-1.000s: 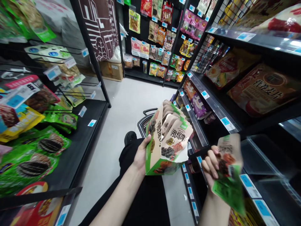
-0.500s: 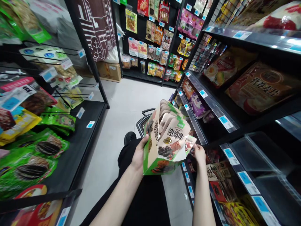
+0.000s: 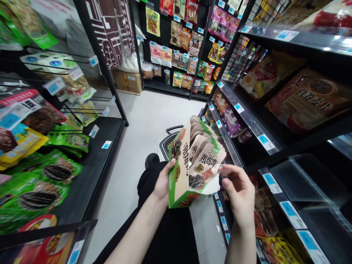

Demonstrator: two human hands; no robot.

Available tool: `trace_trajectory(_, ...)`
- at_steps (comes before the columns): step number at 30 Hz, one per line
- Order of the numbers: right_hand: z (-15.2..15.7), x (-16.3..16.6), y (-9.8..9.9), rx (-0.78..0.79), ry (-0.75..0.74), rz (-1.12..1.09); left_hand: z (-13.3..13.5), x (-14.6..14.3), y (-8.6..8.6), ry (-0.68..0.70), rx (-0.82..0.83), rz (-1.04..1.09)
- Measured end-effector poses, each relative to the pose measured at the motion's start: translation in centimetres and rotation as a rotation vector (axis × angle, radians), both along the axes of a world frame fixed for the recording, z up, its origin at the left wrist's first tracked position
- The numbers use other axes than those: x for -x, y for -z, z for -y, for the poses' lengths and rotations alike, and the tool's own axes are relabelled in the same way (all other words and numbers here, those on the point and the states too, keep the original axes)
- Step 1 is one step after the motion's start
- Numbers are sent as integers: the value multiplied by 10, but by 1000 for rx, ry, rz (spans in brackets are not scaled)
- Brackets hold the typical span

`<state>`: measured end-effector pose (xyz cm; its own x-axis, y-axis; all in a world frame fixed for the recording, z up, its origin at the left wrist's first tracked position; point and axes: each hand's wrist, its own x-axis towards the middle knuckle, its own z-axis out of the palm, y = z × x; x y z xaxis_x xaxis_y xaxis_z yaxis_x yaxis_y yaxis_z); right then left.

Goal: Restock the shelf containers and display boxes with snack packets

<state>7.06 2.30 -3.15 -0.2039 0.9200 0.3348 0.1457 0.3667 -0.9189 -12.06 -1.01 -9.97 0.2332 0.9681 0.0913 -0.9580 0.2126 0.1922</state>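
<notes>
My left hand (image 3: pixel 162 181) is closed around the left side of an open cardboard display box (image 3: pixel 179 176), beige and green with printed food pictures. The box is tilted above my lap. Inside it stand several snack packets (image 3: pixel 206 165) in a row, beige with dark lettering and green corners. My right hand (image 3: pixel 238 190) is at the box's right edge with thumb and index finger apart. Its index fingertip is beside the front packet; I cannot tell whether it touches. No item shows between those fingers.
A black basket (image 3: pixel 167 141) is on the floor behind the box. Shelves of bagged snacks (image 3: pixel 59 170) run along the left. On the right, a shelf unit (image 3: pixel 242 110) carries cereal bags (image 3: pixel 308 99) and clear plastic bins (image 3: pixel 299 179). A cardboard carton (image 3: pixel 127 82) stands at the back.
My right hand has let go of the printed piece at the box's right side and turned, its fingers now spread nearer the packets. The box has shifted slightly right in view.
</notes>
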Motion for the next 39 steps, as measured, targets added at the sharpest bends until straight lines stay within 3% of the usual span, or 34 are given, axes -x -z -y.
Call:
trace_trajectory(2, 4, 10, -4, 13, 35, 20, 1, 1, 2, 0, 31, -9)
trace_trajectory(6, 4, 25, -1, 40, 266, -10, 3, 1, 4, -18, 87, -21)
trace_trajectory(10, 9, 30, -4, 33, 284, -20, 3, -1, 4, -13, 172, -22)
trace_trajectory(12, 15, 28, -6, 39, 241, -66, 4, -1, 5, -5, 200, -18)
trace_trajectory(16, 29, 19, -11, 130, -11, 13, 4, 0, 5, 3, 189, -4)
trace_trajectory(18, 32, 14, -17, 45, 81, -101, 4, 0, 4, -9, 179, -5)
trace_trajectory(20, 29, 8, -24, -63, 157, -408, 3, 1, 1, -22, 169, -11)
trace_trajectory(22, 19, -2, -30, -39, -51, -791, 2, 0, -1, -23, 152, -12)
trace_trajectory(24, 7, -15, -30, 157, -462, -1093, 1, 0, -3, -17, 129, -13)
trace_trajectory(26, -4, -27, -24, 359, -792, -1234, 1, 0, -4, -16, 103, -10)
trace_trajectory(28, -7, -34, -17, 461, -898, -1243, 2, 0, -4, -11, 80, -6)
trace_trajectory(30, -6, -34, -12, 458, -823, -1173, 2, 0, -3, -8, 64, -3)
trace_trajectory(32, -3, -32, -10, 411, -617, -1031, 2, 0, -1, -9, 52, 0)
trace_trajectory(37, -18, -44, 4, 179, 204, -259, 0, 0, -5, -13, -13, 17)
trace_trajectory(39, -32, -55, 20, 146, 403, -15, -1, 0, -12, -25, -67, 30)
